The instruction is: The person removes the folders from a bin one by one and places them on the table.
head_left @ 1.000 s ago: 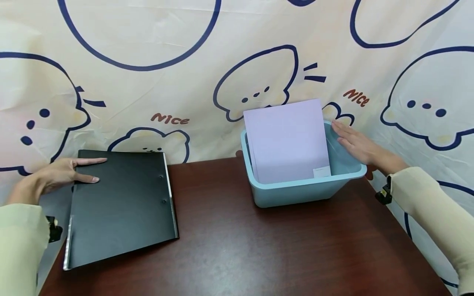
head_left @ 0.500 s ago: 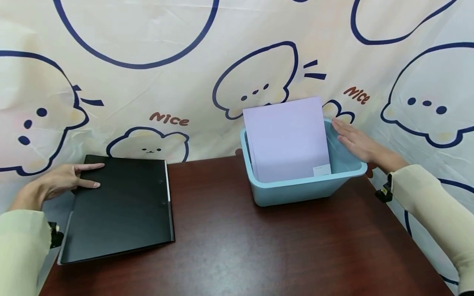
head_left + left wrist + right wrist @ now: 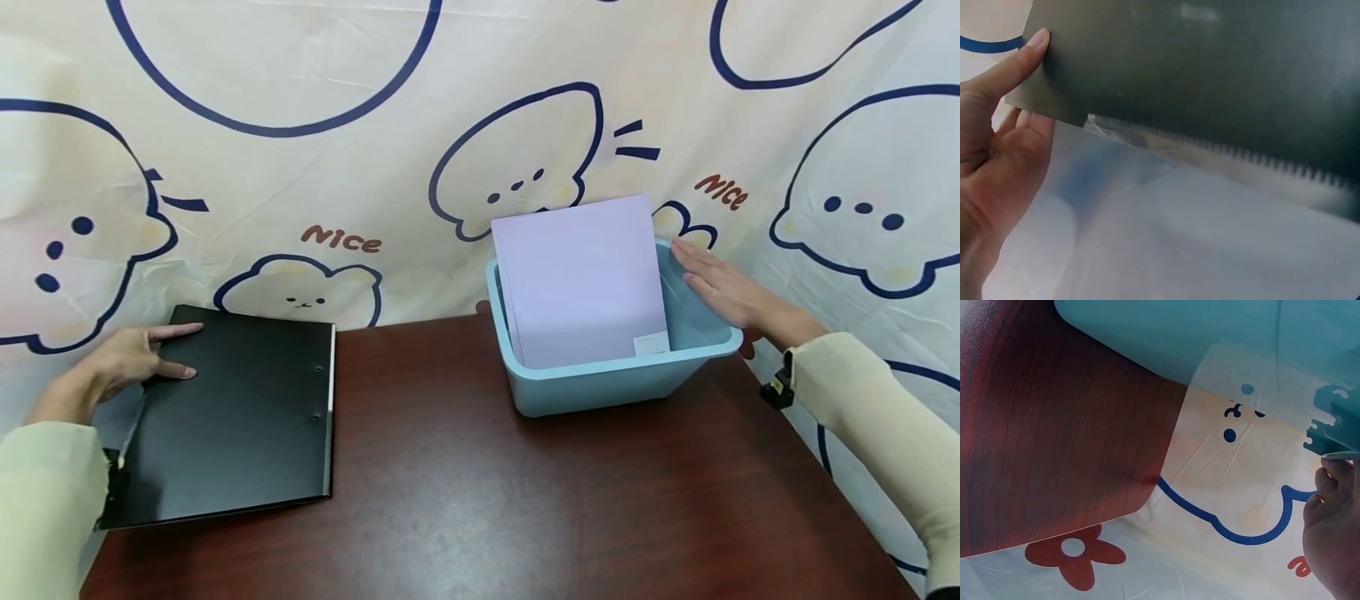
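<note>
My left hand holds a black folder by its far left edge, thumb and a finger over the top face and other fingers tucked beneath, as the left wrist view shows. Two small rivets dot the folder near its right side. A clear strip runs along its edge in the left wrist view. My right hand grips the right rim of a light blue plastic bin, fingertips curled below the rim in the right wrist view. Lilac folders or sheets stand tilted inside it, with a small white label.
The dark brown wooden table carries both the folder and the bin. Behind it hangs a pale cloth printed with cartoon outlines, close to the table's back edge. The folder reaches the table's left edge.
My left hand has shifted the black folder leftward and turned it slightly, its right edge coming away from the table's middle. The right hand and the bin have stayed in place.
</note>
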The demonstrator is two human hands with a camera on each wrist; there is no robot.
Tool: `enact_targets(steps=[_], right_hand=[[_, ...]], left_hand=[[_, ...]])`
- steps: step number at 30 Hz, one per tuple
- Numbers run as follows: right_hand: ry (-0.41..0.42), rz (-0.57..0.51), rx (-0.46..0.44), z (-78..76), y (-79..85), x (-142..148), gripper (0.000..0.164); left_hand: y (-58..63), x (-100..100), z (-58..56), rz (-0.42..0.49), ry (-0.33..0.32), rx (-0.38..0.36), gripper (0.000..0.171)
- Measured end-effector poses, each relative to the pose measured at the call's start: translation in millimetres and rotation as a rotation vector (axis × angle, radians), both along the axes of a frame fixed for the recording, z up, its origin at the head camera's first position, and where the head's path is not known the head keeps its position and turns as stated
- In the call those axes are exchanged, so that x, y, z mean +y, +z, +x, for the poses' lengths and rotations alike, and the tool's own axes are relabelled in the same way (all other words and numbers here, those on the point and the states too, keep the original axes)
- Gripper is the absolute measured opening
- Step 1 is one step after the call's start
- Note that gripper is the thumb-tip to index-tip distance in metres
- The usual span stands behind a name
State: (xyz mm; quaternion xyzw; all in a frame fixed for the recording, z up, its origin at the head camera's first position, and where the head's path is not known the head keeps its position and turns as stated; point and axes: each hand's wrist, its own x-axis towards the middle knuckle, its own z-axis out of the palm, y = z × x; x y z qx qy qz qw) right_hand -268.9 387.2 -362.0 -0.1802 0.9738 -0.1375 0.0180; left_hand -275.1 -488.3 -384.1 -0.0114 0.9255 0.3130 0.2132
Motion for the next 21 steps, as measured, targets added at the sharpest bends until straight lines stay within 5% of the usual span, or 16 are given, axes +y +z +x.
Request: enact_targets(steps=[5, 21], right_hand=[[0.003, -0.005, 0.002, -1.8, 1.1, 0, 0.065], [-0.005, -0.005, 0.010, -2.1, 4.6, -1, 0.065]], left_hand=[[-6.7, -6, 0.9, 0.007, 0.011, -0.018, 0.121], [-28.5, -14, 3.4, -0.049, 0.027, 0.063, 0.110]])
